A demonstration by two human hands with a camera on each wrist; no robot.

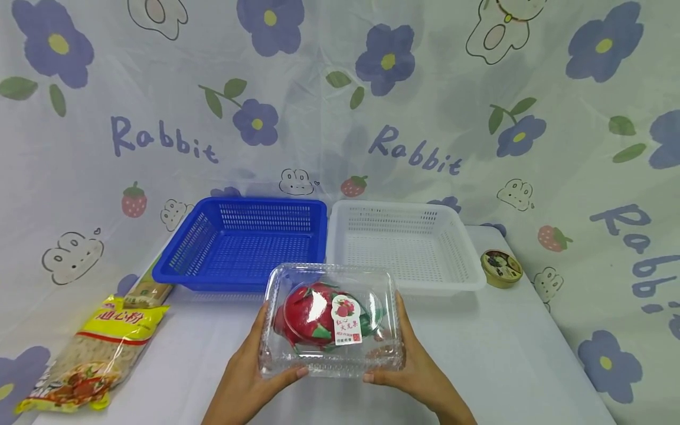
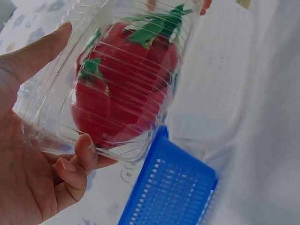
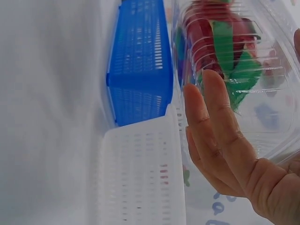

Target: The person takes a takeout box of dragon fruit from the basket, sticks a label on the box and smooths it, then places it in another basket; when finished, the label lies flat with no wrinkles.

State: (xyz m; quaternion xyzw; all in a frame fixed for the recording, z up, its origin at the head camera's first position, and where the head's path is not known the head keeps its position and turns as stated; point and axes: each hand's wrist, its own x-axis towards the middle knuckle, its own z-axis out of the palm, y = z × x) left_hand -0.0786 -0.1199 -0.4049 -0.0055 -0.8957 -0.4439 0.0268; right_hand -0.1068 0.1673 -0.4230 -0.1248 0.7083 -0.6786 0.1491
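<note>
A clear plastic clamshell box is held up in front of the baskets, tilted so its lid faces the head camera. Inside lies a red dragon fruit with green scales, under a white label on the lid. My left hand grips the box's left side, thumb along the near edge; in the left wrist view its fingers curl against the underside. On the opposite side my right hand holds the box, thumb on the near edge and fingers extended beneath it.
Behind the box, a blue basket and a white basket stand side by side. A yellow-topped pasta bag lies at the left, with another packet behind it. A round tin sits at the right.
</note>
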